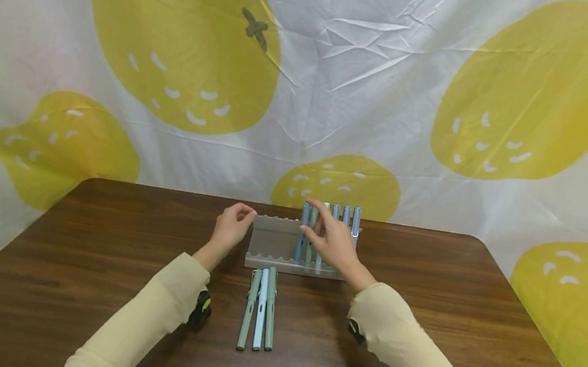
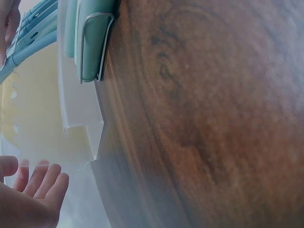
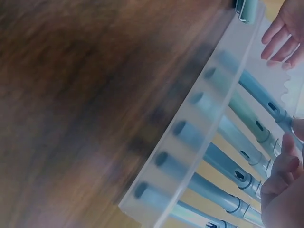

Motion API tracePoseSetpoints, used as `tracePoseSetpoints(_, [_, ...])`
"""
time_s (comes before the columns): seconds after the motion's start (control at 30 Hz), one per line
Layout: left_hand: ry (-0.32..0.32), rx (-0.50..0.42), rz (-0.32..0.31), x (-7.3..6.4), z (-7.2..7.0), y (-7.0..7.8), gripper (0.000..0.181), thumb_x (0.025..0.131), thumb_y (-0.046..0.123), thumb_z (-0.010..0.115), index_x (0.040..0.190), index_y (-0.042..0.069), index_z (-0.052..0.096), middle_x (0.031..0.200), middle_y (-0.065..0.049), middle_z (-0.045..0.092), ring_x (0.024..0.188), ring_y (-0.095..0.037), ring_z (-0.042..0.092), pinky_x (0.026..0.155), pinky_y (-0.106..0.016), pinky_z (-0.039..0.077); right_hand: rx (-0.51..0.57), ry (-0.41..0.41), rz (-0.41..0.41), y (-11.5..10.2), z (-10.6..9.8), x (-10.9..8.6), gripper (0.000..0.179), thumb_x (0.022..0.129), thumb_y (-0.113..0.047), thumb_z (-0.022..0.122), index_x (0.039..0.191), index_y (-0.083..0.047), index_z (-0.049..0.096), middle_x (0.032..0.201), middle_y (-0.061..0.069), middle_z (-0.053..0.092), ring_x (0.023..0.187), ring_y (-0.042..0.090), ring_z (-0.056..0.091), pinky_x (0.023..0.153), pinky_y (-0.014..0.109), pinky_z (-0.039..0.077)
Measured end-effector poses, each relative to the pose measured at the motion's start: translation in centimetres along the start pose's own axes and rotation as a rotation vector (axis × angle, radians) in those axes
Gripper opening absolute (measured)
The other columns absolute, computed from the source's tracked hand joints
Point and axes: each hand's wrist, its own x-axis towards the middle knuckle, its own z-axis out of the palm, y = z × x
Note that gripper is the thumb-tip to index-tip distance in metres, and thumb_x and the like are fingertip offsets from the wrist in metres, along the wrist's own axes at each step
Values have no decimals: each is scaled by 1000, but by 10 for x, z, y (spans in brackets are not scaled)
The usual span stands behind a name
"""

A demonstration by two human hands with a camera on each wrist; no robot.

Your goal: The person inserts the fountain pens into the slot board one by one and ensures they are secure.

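A clear, notched pen rack (image 1: 273,239) stands near the table's back edge, several capped pens upright in its right part. My right hand (image 1: 337,244) pinches the leftmost blue pen (image 1: 299,251), thumb on its side and index fingertip by its top. Beside it stands a green pen (image 3: 247,115), partly behind the fingers. My left hand (image 1: 231,225) is at the rack's upper left corner, its loosely bent fingertips touching or very near the edge. In front of the rack lie a green pen (image 1: 248,312), a light blue pen (image 1: 260,314) and another green pen (image 1: 270,312), clips upward.
The brown wooden table (image 1: 141,263) has rounded back corners. Close behind it hangs a white cloth (image 1: 336,109) printed with yellow lemons. Both sleeves (image 1: 152,307) reach in from the front, dark wrist cameras (image 1: 200,307) below the cuffs.
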Motion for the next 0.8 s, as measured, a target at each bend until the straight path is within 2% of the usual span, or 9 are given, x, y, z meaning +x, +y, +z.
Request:
tracePoseSetpoints(0.27, [-3,0,4,-1,-1,1,21,89,17,52,97,-1,59,99,-16,60,97,-29,54,80,-40,43,-25,-51,74,-1,1,6,55,82,-21,63,132,-18,39,54,-6,43,40,10,37,39,26,31])
tracePoseSetpoints(0.8, [-4,-4,10,-2,-1,1,20,89,16,52,97,-1,59,98,-16,60,94,-29,54,79,-40,43,-120,-124,156,-6,-1,14,56,83,-25,62,133,-20,37,50,-5,44,38,11,36,36,24,28])
